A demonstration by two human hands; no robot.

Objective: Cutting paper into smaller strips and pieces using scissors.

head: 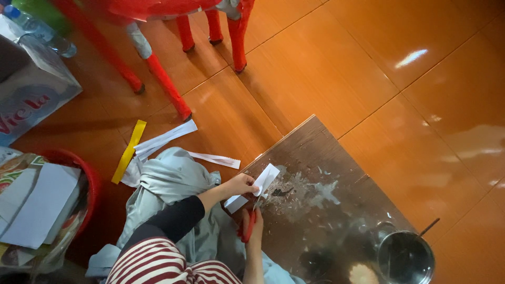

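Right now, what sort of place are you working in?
Probably a home floor used as a craft spot: glossy orange tiled floor, red plastic chair legs, and a worn board where scissors cut a white paper strip.

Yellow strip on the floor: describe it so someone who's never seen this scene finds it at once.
Start at the red plastic chair legs at top left and drop down to the orange tiled floor just below them. There the yellow strip lies slanted, beside white paper strips and grey cloth. It is the only yellow piece; its neighbours are white.
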